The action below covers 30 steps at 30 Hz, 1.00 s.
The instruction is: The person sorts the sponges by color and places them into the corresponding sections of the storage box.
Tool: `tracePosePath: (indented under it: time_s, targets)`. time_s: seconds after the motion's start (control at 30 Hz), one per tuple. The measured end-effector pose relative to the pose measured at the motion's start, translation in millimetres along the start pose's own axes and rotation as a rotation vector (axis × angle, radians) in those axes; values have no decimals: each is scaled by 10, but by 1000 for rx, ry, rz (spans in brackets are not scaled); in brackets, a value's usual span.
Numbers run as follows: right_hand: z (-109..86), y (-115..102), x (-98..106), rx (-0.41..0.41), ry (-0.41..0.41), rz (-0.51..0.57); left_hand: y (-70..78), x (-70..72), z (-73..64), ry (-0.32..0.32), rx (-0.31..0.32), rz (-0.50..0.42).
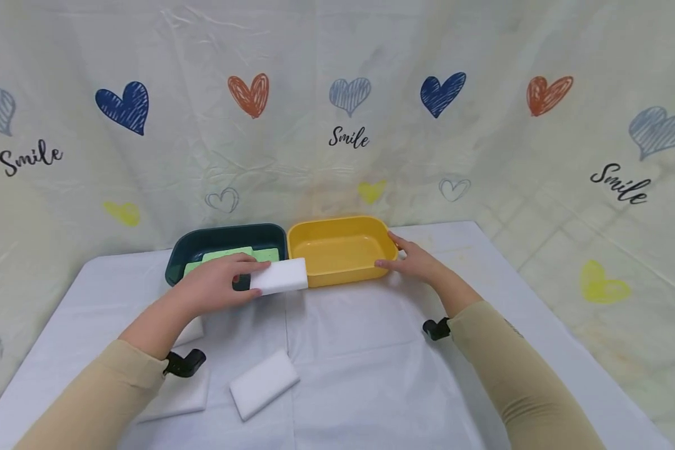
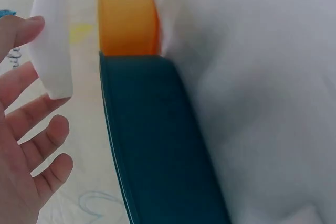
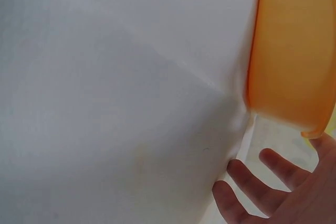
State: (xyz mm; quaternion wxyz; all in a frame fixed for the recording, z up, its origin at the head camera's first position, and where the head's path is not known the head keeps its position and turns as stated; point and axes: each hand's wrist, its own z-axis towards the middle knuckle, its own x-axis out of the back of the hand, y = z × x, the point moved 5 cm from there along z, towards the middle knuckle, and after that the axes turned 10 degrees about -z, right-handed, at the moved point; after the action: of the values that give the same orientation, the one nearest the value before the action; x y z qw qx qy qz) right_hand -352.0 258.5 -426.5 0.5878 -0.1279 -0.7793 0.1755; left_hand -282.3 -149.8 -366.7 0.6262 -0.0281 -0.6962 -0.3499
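Sponge block [image 1: 281, 276], white, was pinched in left hand [image 1: 216, 285] at near-left corner of yellow basin [image 1: 343, 275]. Right hand [image 1: 419, 262], fingers extended, touched its right end. Dark green basin [image 1: 225, 232] holding green blocks [image 1: 230, 253] sat just left of it; second white block [image 1: 264, 384] lay on table [image 1: 382, 375], front-left of it.

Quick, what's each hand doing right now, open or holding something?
Left hand: closed, pinching a white sponge block.
Right hand: open, touching the right end of the yellow tub.
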Motion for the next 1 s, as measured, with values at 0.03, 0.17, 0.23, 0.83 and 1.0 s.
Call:
tracePosePath:
  time_s: [0.03, 0.17, 0.23, 0.83, 1.0]
  targets:
    - [-5, -1, 3, -2, 0, 2, 19, 0, 52, 0, 3, -3]
    - [-24, -19, 16, 3, 3, -4, 107, -3, 305, 0, 7, -29]
    - [-28, -23, 19, 3, 4, -9, 142, -15, 451, 1, 4, -29]
    - [-28, -36, 10, -4, -3, 4, 242, -378, 1359, -107, 82, 180]
    - [-22, -29, 4, -24, -4, 2, 248, -443, 1472, -141, 118, 268]
